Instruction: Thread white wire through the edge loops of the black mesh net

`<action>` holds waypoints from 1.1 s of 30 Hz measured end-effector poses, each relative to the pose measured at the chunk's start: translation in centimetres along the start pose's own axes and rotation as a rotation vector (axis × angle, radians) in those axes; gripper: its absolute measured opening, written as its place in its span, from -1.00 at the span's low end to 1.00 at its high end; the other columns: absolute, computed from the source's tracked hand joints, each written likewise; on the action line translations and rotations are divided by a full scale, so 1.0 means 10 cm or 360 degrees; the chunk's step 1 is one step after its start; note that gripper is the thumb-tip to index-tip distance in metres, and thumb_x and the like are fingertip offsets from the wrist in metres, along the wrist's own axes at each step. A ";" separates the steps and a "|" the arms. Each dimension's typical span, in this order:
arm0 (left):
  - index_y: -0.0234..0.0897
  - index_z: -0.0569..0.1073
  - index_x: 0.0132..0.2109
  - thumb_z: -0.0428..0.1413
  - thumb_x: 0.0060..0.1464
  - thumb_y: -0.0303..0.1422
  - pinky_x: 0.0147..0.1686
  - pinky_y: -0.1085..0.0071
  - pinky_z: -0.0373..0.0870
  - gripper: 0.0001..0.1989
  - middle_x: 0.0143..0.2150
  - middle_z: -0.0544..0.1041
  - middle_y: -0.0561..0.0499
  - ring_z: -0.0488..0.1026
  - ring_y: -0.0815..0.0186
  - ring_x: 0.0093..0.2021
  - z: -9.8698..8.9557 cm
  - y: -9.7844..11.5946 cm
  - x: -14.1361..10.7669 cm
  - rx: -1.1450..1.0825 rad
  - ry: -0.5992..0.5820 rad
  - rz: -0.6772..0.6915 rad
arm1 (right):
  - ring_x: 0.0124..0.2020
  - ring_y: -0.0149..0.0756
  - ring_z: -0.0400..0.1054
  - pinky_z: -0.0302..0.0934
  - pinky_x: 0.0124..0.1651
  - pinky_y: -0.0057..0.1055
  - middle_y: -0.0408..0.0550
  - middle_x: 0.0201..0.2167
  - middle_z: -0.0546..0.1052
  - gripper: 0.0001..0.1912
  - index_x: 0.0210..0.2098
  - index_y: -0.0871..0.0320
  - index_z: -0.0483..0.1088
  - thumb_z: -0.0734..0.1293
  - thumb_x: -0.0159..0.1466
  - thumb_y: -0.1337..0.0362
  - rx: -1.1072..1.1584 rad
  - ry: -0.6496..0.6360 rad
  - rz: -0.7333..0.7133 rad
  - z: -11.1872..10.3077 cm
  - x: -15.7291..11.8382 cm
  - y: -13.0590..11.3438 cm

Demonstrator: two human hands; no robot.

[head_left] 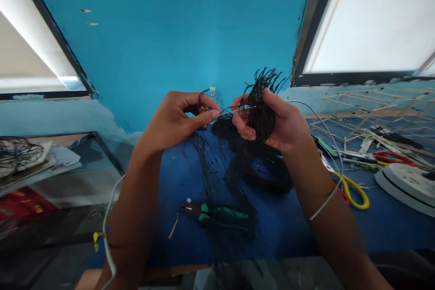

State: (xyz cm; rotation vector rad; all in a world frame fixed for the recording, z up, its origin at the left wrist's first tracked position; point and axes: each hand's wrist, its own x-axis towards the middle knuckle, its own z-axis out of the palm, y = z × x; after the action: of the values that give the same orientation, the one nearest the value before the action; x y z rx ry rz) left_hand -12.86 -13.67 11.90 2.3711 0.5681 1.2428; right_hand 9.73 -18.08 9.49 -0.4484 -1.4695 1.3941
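My left hand is closed in a pinch on a thin metal needle-like rod, with a black strand looped by its fingers. The rod's far end runs into a bundle of black strands, where its tip is hard to make out. My right hand grips this bundle between thumb and fingers; frayed ends stick up above it, and long strands hang down. On the blue table below, more black strands lie in a coiled heap. Green-handled pliers rest under the hanging strands.
To the right lie yellow-handled scissors, red-handled scissors, a pale round spool and a frame of thin sticks. A clear bottle stands by the blue wall. White cable runs past my left arm.
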 end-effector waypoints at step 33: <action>-0.29 0.64 -0.22 0.34 0.10 -0.33 -0.58 0.57 0.45 -0.87 -0.53 0.59 0.08 0.49 0.45 -0.59 0.09 0.00 0.02 -0.0320 -0.0059 -0.0014 | -0.46 -0.32 0.38 0.32 -0.40 -0.35 -0.01 -0.35 0.53 -0.58 -0.09 0.19 0.40 0.14 0.45 -0.02 0.0132 -0.0015 0.0136 -0.04 0.03 0.06</action>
State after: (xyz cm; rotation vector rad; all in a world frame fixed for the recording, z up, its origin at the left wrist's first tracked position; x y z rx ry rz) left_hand -12.01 -13.69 11.58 2.2170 0.4207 1.1904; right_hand 9.71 -17.51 8.98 -0.4571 -1.4083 1.5205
